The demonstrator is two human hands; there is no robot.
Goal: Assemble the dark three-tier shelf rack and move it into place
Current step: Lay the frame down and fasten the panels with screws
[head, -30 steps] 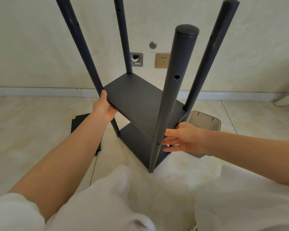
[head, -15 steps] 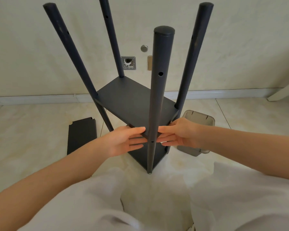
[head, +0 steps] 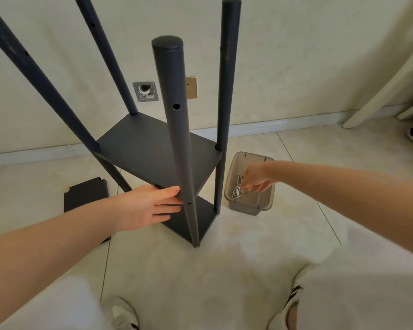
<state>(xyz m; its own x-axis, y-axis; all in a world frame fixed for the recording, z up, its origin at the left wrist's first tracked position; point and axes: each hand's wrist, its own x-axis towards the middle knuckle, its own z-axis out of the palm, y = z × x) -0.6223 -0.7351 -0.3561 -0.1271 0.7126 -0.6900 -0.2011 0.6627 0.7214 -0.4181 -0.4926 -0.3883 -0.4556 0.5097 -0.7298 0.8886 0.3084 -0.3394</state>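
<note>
Pale tiled floor point(head: 248, 258) under a cream wall point(head: 296, 55). Left hand point(head: 150, 206) flat, fingers straight, against the near post point(head: 174, 91) of the dark rack point(head: 153, 148). Right hand point(head: 255, 179) blurred, fingers curled down into the grey bin point(head: 246, 208) over loose screws point(head: 236, 191); cannot tell whether pinching any. Rack upright on the tiles, two shelves fitted. Loose shelf panel point(head: 86, 196) flat on the floor, left of it.
</note>
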